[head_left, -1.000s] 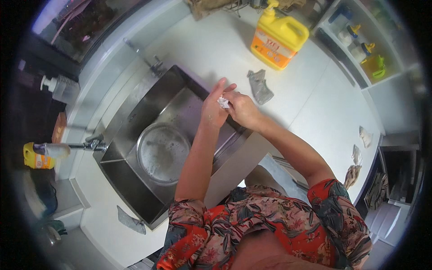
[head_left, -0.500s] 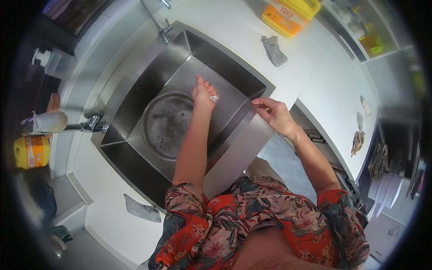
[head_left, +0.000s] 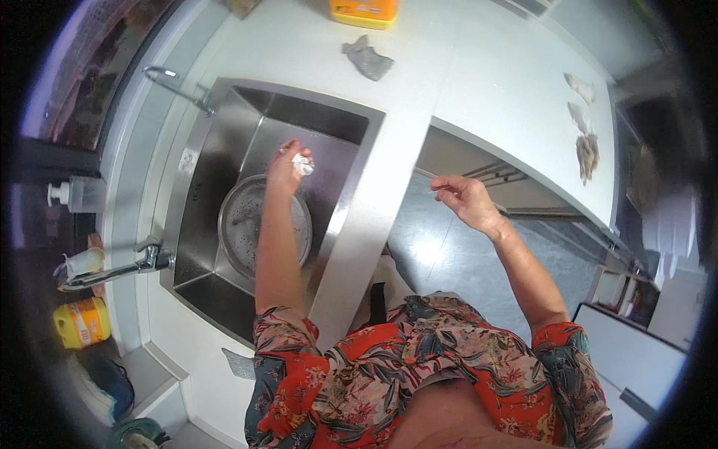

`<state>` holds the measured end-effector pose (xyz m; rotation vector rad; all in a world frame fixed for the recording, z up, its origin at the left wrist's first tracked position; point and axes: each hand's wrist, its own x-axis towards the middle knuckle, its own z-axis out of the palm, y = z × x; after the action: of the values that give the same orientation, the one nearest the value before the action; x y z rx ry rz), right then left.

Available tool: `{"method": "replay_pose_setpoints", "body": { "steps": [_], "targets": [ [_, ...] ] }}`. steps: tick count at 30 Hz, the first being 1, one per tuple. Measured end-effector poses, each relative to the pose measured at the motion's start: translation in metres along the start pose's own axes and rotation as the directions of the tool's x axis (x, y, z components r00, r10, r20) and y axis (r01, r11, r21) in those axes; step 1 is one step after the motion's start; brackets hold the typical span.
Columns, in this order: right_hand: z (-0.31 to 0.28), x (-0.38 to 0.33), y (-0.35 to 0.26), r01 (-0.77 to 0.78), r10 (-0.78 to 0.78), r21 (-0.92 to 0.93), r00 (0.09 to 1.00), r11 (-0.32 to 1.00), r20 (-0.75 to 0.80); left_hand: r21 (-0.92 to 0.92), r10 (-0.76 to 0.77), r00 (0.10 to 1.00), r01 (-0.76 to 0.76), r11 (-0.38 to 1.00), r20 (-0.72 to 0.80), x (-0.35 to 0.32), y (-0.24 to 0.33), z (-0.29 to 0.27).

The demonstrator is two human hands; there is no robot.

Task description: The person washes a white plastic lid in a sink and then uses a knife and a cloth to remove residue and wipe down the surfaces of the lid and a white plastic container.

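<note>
Left hand (head_left: 286, 166) has reached out over the steel sink (head_left: 224, 135) at centre left, fingers pinched on a small crumpled white wad (head_left: 303, 164), now above the round metal bowl (head_left: 262, 224). A second ago both hands met at the wad over the desk (head_left: 464, 67); the right hand (head_left: 464, 200) has since let go and hangs loosely open, empty, right of centre.

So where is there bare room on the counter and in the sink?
Free: the white counter between the grey rag and the scraps at its right end. The sink is crowded: a round metal bowl fills its floor, with the left hand above it.
</note>
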<state>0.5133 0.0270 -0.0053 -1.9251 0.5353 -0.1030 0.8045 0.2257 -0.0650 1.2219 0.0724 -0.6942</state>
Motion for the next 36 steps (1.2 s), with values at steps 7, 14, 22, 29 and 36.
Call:
{"method": "replay_pose_setpoints", "body": {
  "steps": [7,14,22,29,36],
  "targets": [
    [-0.042,-0.102,0.076,-0.065,0.091,0.167,0.984,0.984,-0.152,0.086,0.081,0.972,-0.064,0.994,-0.222,-0.039,0.015,-0.011],
    [-0.073,-0.241,0.161,-0.275,0.369,0.324,0.887,0.905,-0.278,0.21,0.262,0.847,-0.182,0.961,-0.463,-0.076,0.009,0.01],
    [-0.096,-0.3,0.218,-0.333,0.536,0.472,0.74,0.816,-0.405,0.894,0.521,0.854,-0.224,0.388,-0.012,-0.005,0.024,-0.055],
    [-0.113,-0.339,0.231,-0.38,0.479,0.295,0.753,0.876,-0.452,0.913,0.317,0.946,-0.067,0.403,-0.07,-0.019,0.038,-0.031],
    [-0.137,-0.37,0.245,-0.121,0.454,0.513,0.663,0.85,-0.596,0.679,-0.073,0.769,-0.51,0.527,0.635,-0.107,-0.125,0.298]
  ]
}}
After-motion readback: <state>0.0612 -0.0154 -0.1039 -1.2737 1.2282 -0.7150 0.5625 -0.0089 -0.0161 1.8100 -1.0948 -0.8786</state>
